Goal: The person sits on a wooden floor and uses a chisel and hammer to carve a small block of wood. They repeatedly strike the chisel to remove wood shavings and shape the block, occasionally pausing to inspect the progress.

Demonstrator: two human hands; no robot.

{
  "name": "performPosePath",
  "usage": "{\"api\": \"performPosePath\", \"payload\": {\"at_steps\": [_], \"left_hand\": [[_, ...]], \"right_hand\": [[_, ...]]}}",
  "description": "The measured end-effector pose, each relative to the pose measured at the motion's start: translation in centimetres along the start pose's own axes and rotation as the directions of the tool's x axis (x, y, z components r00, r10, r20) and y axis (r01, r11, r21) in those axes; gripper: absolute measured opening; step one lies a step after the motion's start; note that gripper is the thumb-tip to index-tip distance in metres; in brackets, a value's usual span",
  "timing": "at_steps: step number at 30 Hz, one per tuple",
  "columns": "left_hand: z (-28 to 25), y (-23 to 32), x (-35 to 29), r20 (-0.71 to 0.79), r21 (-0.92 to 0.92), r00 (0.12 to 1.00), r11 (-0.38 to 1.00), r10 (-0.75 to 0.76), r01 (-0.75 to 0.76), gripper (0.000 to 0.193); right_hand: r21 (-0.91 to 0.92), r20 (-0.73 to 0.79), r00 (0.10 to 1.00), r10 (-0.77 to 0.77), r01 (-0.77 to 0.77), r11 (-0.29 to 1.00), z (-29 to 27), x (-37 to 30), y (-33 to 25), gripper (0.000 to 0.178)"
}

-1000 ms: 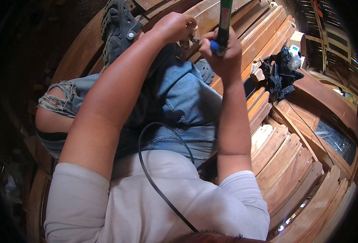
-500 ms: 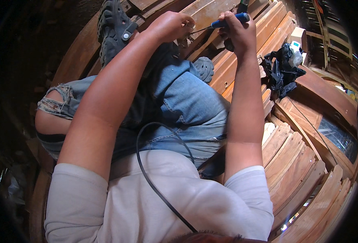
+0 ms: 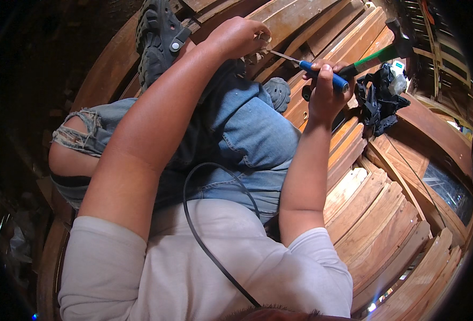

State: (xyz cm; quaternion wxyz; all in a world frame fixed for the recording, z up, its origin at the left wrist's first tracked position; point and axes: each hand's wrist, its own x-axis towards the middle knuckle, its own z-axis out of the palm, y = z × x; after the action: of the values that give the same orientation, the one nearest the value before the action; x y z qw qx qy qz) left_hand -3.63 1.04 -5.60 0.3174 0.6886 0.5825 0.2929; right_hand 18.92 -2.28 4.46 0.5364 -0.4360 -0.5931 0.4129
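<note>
My right hand is closed around a chisel with a blue handle and a slim metal blade. The same hand also grips a hammer, its green and black handle crossing the palm and its dark head out to the upper right. The chisel's blade points left, its tip close to my left hand. Those left fingers are curled at the edge of the boards, by some pale bits; what they pinch is too small to make out.
Long varnished wooden pieces lie stacked ahead, with paler planks at my right. A black plastic bag sits beyond my right hand. My dark clog is near the left forearm. A black cable loops over my lap.
My right hand has dropped lower and turned, so the chisel now slopes down to the right. The hammer has swung into full view. My left hand has shifted slightly right.
</note>
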Motion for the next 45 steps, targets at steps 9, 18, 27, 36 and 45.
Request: {"api": "performPosePath", "payload": {"at_steps": [9, 18, 27, 36, 45], "left_hand": [[-0.2, 0.4, -0.2, 0.0, -0.051, 0.998, 0.997, -0.058, 0.058, 0.035], [-0.2, 0.5, 0.0, 0.001, -0.042, 0.998, 0.997, -0.064, 0.064, 0.035], [0.6, -0.4, 0.2, -0.052, -0.066, 0.995, 0.995, -0.082, 0.079, 0.039], [0.3, 1.4, -0.3, -0.09, 0.144, 0.996, 0.989, -0.025, 0.038, 0.036], [0.6, 1.2, -0.2, -0.066, 0.024, 0.998, 1.0, 0.014, -0.013, 0.038]], "right_hand": [[-0.156, 0.15, 0.97, -0.194, 0.217, 0.964, 1.2, 0.3, 0.8, 0.017], [-0.033, 0.109, 0.986, -0.129, 0.133, 0.991, 1.6, 0.9, -0.2, 0.021], [0.138, 0.016, 0.996, 0.087, -0.088, 0.986, 0.7, 1.5, -1.4, 0.033], [0.155, -0.032, 0.997, 0.075, -0.069, 0.986, -1.8, 2.7, 0.4, 0.029], [0.118, 0.061, 0.998, 0.034, -0.041, 0.992, -1.4, 2.6, 0.3, 0.033]]}}
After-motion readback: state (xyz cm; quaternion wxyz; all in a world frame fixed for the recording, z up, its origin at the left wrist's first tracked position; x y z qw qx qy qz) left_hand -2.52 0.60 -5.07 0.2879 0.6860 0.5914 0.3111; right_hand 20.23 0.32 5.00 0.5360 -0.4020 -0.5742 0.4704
